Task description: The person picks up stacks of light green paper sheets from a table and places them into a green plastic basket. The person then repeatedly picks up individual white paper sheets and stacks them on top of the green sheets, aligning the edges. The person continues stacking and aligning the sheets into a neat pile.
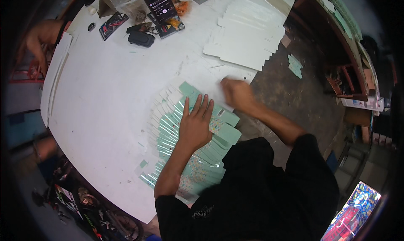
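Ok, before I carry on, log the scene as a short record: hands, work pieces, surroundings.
Left hand: palm down on the mint-green printed cardboard sheets
Right hand: curled, motion-blurred, by the table's right edge; grasp unclear
Sheet layout: overlapping in a fan, near side of the white flat-topped table
Far right: stepped stack of plain white card sheets
Far side: black rectangular phone, screen lit
Floor, right: mint-green stepped-edge piece
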Motion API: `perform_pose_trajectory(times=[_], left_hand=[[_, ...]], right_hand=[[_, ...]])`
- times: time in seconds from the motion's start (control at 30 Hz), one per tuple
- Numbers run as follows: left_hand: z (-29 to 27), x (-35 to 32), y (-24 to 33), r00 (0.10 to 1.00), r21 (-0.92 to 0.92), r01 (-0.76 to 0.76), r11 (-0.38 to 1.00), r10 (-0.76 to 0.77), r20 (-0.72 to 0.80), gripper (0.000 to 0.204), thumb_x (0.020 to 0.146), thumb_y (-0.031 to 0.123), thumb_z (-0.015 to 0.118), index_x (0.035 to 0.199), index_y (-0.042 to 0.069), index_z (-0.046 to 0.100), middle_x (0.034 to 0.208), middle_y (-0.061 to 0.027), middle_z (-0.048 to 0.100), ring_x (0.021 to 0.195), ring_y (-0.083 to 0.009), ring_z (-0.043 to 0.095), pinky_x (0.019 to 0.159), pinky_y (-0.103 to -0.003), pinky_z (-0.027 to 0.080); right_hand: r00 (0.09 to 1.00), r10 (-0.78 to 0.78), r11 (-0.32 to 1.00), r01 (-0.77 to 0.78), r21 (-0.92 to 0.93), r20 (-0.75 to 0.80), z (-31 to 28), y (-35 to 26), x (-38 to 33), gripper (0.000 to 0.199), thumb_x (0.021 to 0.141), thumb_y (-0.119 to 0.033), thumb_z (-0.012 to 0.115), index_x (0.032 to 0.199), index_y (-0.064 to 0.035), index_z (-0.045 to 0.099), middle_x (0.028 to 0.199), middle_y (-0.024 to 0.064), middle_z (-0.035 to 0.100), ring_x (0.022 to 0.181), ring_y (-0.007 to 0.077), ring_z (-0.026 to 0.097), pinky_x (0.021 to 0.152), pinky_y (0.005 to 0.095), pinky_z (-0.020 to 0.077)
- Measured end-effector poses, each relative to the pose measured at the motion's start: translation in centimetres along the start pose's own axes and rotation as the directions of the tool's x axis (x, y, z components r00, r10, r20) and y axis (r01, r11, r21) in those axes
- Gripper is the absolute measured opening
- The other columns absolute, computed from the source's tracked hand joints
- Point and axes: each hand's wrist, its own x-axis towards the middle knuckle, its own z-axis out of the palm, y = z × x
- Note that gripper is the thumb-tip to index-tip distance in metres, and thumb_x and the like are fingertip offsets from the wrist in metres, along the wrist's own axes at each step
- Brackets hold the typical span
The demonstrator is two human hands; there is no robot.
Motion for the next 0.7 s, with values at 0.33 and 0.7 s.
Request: perform_pose_trajectory(times=[0.33, 0.7], left_hand=[[-0.1, 0.1, 0.4, 0.997, -0.132, 0.082, 0.988, -0.082, 0.004, 0.093, 0.093, 0.057, 0.069, 0.155, -0.007, 0.042, 0.164, -0.0335, 0.034, 0.156, -0.0453, 0.029, 0.126, -0.067, 0.013], [-1.0, 0.5, 0.7, 0.991, 0.001, 0.049, 0.999, -0.049, -0.121, 0.091, 0.083, 0.041, 0.076, 0.157, -0.001, 0.043, 0.164, -0.0281, 0.038, 0.156, -0.0428, 0.030, 0.127, -0.068, 0.009]], right_hand=[[0.905, -0.353, 0.905, 0.267, -0.330, -0.237, -0.2, 3.1, 1.0, 0.045, 0.095, -0.020, 0.070, 0.135, 0.0005, 0.064, 0.096, 0.0158, 0.060, 0.083, 0.0336, 0.058, 0.077, 0.0439, 0.0466], [0.848, -0.306, 0.936, 0.187, -0.297, -0.432, -2.0, 3.3, -0.1, 0.039, 0.096, -0.021, 0.073, 0.130, -0.0025, 0.067, 0.105, 0.0210, 0.073, 0.089, 0.0362, 0.071, 0.080, 0.0519, 0.0546]])
